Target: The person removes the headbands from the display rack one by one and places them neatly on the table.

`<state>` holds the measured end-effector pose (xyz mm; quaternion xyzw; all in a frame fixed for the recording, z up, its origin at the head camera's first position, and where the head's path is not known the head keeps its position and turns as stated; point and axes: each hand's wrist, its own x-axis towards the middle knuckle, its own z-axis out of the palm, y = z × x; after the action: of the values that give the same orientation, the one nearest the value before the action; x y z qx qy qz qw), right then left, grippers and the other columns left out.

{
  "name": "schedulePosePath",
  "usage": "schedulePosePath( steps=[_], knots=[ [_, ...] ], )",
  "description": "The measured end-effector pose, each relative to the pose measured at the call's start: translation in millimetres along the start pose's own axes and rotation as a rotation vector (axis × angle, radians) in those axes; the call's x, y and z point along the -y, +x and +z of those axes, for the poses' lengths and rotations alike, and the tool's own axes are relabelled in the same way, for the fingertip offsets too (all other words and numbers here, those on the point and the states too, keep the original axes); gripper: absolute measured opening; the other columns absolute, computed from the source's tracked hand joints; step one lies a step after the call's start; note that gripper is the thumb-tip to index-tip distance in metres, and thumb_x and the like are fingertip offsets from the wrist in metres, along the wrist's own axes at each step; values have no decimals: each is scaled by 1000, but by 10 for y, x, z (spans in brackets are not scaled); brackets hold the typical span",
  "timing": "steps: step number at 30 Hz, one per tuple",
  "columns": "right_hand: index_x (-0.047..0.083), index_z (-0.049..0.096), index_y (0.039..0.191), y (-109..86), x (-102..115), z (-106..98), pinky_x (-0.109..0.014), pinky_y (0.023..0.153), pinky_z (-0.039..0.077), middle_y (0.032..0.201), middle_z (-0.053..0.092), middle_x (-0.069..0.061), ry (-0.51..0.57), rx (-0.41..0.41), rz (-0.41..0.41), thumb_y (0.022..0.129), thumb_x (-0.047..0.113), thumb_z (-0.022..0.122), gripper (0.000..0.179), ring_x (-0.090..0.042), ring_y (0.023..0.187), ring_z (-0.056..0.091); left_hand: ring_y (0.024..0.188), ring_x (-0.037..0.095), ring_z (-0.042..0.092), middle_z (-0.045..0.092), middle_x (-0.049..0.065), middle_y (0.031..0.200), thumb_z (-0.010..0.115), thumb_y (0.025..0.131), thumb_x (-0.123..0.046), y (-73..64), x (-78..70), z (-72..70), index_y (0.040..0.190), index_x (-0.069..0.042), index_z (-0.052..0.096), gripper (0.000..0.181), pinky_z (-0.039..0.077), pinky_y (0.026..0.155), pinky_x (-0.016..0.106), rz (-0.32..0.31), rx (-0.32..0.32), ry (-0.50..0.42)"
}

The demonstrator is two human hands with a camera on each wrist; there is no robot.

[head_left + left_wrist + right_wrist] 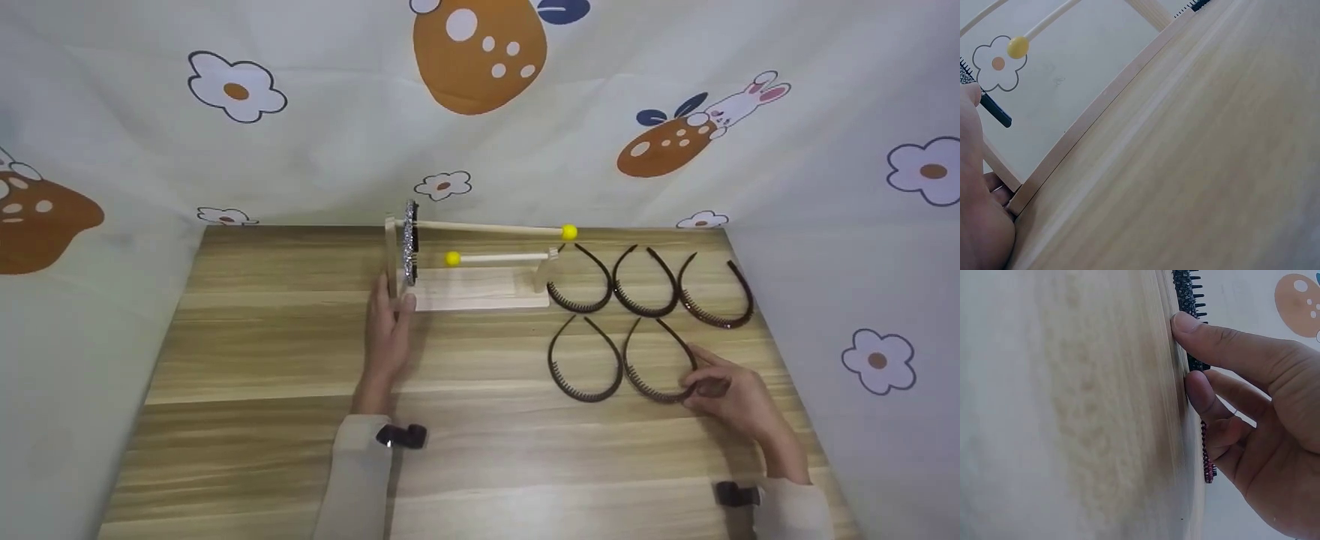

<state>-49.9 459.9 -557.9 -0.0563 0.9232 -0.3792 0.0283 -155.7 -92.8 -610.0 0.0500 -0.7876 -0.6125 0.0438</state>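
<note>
My left hand [386, 341] grips the left upright of a pale wooden stand [472, 289] low down, thumb on the near side and fingers behind it. A silver glittery headband [409, 244] hangs on the stand's upper rod, close to that upright. At the lower right, my right hand [731, 394] pinches the right side of a dark toothed headband [681, 343] lying on the table. In the right wrist view its thumb and a finger are at the sparkling dark band [1183, 292], right by the tabletop.
Several other dark headbands lie in two rows, among them one at the near left [551, 360] and one at the far right [748, 296]. Yellow balls [569, 232] cap the stand's two rods. A printed cloth [330, 165] encloses the wooden table [247, 360] at the back and sides.
</note>
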Motion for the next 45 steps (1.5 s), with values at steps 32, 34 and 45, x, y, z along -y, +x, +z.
schedulePosePath(
  steps=[32, 34, 45],
  knots=[
    [9, 81, 128, -58, 179, -48, -59, 103, 55, 161, 55, -29, -187, -17, -25, 73, 1, 101, 58, -37, 108, 73, 140, 48, 55, 32, 28, 173, 52, 117, -36, 13, -13, 16, 177, -5, 18, 76, 40, 121, 68, 43, -23, -11],
    [8, 80, 130, -56, 216, -48, -44, 94, 59, 157, 58, -29, -210, -38, -39, 75, 3, 101, 59, -27, 99, 73, 141, 48, 55, 31, 28, 174, 53, 117, -35, 11, -22, 12, 177, -6, 18, 76, 41, 120, 68, 52, -23, -21],
    [0, 81, 123, 103, 431, 133, -12, 63, 50, 135, 73, -25, -118, -200, -194, 80, -8, 94, 45, -3, 76, 62, 137, 47, 58, 36, 27, 171, 53, 116, -37, 25, 32, 18, 179, -12, 18, 76, 45, 116, 70, 63, -22, -31]
  ],
)
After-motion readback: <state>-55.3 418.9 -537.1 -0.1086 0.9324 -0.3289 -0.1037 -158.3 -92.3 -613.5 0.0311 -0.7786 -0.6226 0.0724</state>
